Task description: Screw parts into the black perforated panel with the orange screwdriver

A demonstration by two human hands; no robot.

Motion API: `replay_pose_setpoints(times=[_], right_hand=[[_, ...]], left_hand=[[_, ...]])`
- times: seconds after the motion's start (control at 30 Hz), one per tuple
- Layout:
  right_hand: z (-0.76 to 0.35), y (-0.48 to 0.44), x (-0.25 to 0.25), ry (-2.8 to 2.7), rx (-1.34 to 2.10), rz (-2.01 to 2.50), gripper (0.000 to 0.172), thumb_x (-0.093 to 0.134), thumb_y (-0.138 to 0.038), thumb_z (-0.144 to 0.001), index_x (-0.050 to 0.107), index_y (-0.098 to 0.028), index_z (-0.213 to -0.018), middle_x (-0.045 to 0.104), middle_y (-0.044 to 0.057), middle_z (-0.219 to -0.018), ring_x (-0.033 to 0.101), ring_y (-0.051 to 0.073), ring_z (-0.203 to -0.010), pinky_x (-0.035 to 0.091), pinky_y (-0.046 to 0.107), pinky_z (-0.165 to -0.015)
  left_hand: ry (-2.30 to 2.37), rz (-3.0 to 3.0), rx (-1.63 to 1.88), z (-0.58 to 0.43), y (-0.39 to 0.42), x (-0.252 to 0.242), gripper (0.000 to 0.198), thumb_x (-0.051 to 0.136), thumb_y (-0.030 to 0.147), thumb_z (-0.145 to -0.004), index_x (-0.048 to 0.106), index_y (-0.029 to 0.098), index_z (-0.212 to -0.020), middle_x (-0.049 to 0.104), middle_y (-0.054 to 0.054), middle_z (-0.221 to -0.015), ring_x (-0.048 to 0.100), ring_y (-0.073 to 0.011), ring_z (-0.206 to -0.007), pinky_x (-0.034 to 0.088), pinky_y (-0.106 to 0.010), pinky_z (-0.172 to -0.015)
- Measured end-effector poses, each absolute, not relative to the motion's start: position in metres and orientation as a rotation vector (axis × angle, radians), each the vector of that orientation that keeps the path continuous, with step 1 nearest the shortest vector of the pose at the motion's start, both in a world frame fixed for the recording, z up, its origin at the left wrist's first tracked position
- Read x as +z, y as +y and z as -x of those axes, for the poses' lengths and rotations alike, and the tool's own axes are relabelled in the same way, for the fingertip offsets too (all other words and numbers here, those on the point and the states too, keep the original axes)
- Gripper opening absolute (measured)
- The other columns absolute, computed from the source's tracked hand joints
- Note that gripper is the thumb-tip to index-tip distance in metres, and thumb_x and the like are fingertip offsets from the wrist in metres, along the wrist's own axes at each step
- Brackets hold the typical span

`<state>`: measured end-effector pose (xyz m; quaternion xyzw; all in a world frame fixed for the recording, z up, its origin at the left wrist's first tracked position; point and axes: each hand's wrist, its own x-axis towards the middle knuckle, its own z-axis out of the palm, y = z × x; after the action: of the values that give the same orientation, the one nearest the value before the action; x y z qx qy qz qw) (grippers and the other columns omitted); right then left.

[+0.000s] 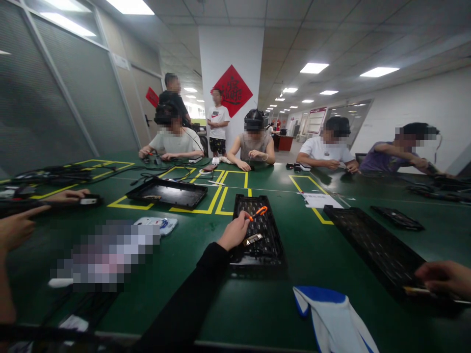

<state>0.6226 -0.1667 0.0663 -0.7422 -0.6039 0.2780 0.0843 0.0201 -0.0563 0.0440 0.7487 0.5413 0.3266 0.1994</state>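
Note:
My left hand (235, 231), in a black sleeve, is closed around a tool with an orange-and-black handle (258, 213). Its kind cannot be made out. The hand is over the left side of a black plastic housing (270, 245), which has raised edges and rows of small pale spots. A small shiny metallic piece (253, 239) is just below my fingers, within the housing's outline. Whether my hand touches it is unclear. My right hand is out of view. Nearer me lies a white-and-blue glove (336, 321).
Another black housing (371, 240) lies to the right, beside a co-worker's hand (445, 277). Further left are a black tray (169, 192), a clear plastic pack (162, 225) and another person's hand (18, 223). Several people sit across the green table (309, 260), which has yellow tape markings.

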Motion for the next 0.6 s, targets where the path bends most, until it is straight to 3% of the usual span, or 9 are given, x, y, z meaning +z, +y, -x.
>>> replay_pose_setpoints(times=[0.13, 0.33, 0.53, 0.6], right_hand=[[-0.616, -0.169, 0.071, -1.941, 0.423, 2.073, 0.027, 0.066, -0.047, -0.061, 0.071, -0.029, -0.080, 0.062, 0.020, -0.104, 0.059, 0.031, -0.096, 0.040, 0.038, -0.082], [-0.589, -0.181, 0.071, -2.108, 0.744, 2.071, 0.020, 0.068, -0.048, -0.060, 0.071, -0.031, -0.071, 0.057, 0.024, -0.109, 0.055, 0.027, -0.103, 0.038, 0.033, -0.083], [-0.568, -0.173, 0.101, -2.084, 0.941, 2.067, 0.024, 0.067, -0.048, -0.061, 0.070, -0.025, -0.068, 0.056, 0.024, -0.111, 0.055, 0.023, -0.104, 0.038, 0.028, -0.079], [-0.566, -0.161, 0.107, -2.034, 0.743, 2.059, 0.029, 0.064, -0.048, -0.063, 0.069, -0.025, -0.079, 0.055, 0.022, -0.114, 0.052, 0.022, -0.108, 0.037, 0.028, -0.083]], left_hand=[[1.497, -2.096, 0.936, -0.020, -0.057, 0.044, 0.024, 0.029, 0.033, -0.087, 0.045, 0.021, -0.101, 0.060, -0.004, -0.088, 0.057, -0.0162, -0.079, 0.041, -0.026, -0.072], [1.491, -2.088, 0.937, -0.020, -0.058, 0.045, 0.024, 0.030, 0.033, -0.087, 0.045, 0.021, -0.101, 0.060, -0.004, -0.087, 0.057, -0.0161, -0.079, 0.041, -0.026, -0.071], [1.470, -2.088, 0.972, -0.019, -0.055, 0.042, 0.024, 0.030, 0.034, -0.087, 0.045, 0.022, -0.100, 0.060, -0.004, -0.087, 0.057, -0.0161, -0.079, 0.040, -0.026, -0.072], [1.459, -2.084, 0.976, -0.020, -0.055, 0.042, 0.024, 0.030, 0.034, -0.087, 0.045, 0.022, -0.100, 0.060, -0.004, -0.087, 0.057, -0.0158, -0.079, 0.040, -0.026, -0.071]])
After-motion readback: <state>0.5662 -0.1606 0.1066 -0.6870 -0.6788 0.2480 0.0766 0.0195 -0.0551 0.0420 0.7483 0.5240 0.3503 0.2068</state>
